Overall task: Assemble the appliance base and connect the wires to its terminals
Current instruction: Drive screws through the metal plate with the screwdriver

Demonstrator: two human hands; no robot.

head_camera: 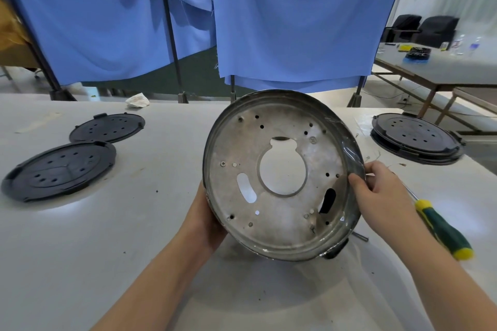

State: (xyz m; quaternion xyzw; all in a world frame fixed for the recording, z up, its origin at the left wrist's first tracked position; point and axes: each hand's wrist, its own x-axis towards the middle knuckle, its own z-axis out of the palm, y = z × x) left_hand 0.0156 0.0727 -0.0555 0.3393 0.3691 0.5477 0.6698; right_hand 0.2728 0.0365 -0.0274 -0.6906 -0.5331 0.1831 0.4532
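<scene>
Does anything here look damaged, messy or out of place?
Little stands out. A crumpled white rag lies at the table's far edge, and the metal pan held in both hands looks stained and scuffed inside. Nothing looks spilled or broken.

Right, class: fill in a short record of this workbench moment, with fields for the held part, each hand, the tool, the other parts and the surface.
held part: round metal base pan, tilted up, inside facing the camera
left hand: left hand cups the pan's lower left rim
right hand: right hand grips the right rim
tool: green and yellow screwdriver, lying right of the pan
other parts: two black discs at left, black disc stack at right
surface: white table
</scene>
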